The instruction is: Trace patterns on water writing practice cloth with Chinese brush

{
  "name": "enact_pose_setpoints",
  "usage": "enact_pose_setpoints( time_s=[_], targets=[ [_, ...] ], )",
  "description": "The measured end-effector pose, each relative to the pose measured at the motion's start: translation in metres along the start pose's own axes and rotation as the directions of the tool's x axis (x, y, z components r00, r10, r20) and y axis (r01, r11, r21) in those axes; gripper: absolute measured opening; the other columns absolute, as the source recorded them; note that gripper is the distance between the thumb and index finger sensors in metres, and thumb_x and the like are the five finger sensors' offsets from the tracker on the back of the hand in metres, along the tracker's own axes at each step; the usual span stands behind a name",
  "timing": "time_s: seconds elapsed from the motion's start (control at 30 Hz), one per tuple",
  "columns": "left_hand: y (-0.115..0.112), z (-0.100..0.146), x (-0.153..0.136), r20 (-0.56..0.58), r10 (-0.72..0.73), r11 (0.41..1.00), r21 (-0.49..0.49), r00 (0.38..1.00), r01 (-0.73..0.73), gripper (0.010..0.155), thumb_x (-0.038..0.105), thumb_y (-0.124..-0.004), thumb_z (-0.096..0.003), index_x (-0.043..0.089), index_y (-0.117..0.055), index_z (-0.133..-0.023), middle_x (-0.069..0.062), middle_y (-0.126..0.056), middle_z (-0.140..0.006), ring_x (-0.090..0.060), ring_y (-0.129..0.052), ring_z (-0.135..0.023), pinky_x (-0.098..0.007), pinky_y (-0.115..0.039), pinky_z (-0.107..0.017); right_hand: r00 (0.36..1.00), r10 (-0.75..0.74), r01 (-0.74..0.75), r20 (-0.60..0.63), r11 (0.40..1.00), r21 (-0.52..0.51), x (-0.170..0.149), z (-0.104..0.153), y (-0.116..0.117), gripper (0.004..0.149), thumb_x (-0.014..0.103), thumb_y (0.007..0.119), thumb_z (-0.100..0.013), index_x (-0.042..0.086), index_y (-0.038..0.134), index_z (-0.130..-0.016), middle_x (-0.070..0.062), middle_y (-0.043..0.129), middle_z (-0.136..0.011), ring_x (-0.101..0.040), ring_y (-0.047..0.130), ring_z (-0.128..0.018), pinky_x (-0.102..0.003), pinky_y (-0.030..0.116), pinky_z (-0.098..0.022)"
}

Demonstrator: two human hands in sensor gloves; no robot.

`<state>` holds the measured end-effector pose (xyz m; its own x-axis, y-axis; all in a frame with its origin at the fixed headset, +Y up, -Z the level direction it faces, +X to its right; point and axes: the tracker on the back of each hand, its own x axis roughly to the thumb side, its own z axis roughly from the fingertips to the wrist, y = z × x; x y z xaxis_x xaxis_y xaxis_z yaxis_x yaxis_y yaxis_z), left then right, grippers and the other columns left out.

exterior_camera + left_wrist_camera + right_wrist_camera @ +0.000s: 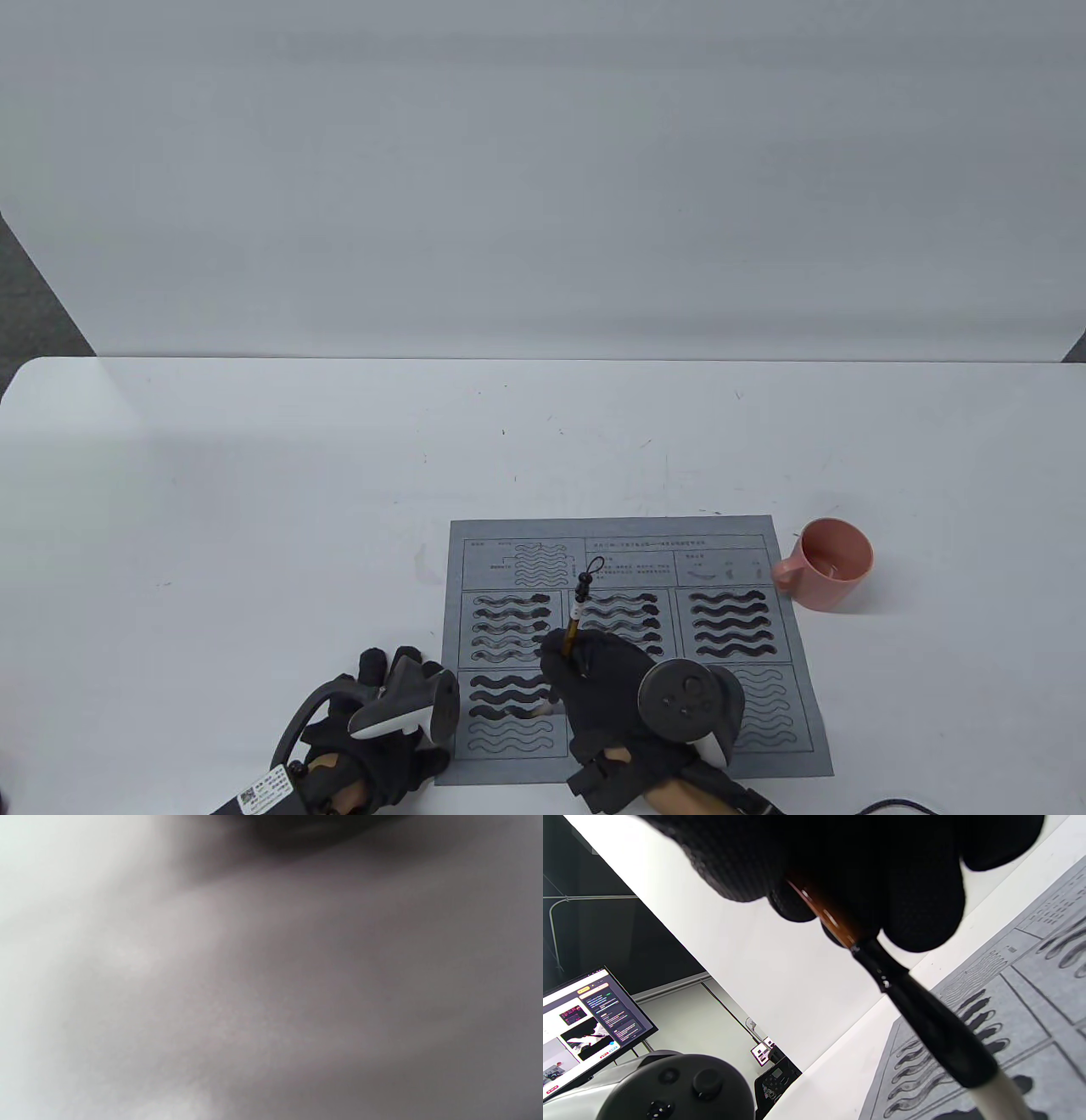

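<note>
Table view: the grey cloth [632,645] lies flat at the near edge of the white table [254,509], with a pink cup [833,563] just beside its far right corner, probably for wetting the bristles. The right hand [607,688] has its fingers closed around the brush [577,615], held nearly upright so the pale tip meets the cloth in the near left panel, where the two farthest wavy lines are already dark and the nearer ones are only outlines. The three panels of the row beyond are mostly filled; the near right panel is untraced. The left hand [394,709] rests at the cloth's near left edge, seemingly to keep it from sliding; how its fingers lie I cannot tell.

Left wrist view: only a grey blur.

Right wrist view: gloved fingers [916,908] pinch the brown handle above a black collar, white bristles below. A monitor [589,1027] stands far left.
</note>
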<state>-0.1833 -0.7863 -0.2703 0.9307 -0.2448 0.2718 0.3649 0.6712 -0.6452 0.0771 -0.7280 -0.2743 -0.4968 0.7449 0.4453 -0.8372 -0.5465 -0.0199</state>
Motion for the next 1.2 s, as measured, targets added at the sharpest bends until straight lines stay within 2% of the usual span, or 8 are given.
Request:
enact_pose_setpoints(
  time_s=[1.2],
  targets=[
    [0.0000,0.0000,0.0000,0.000,0.000,1.000,0.000,1.000,0.000,0.093,0.063,-0.038,-0.0303,0.031,0.027,-0.088,-0.007,0.029,-0.100,-0.048,0.013,-0.102,-0.069,-0.018,-0.078,0.999,0.031,-0.031,0.011,0.999,-0.014,0.0001,0.0010,-0.0046,0.036,0.032,0.081,-0.048,0.009,0.089,-0.073,-0.018,0.100,-0.064,-0.041,0.098,-0.053,-0.068,0.067,-0.051]
  ],
)
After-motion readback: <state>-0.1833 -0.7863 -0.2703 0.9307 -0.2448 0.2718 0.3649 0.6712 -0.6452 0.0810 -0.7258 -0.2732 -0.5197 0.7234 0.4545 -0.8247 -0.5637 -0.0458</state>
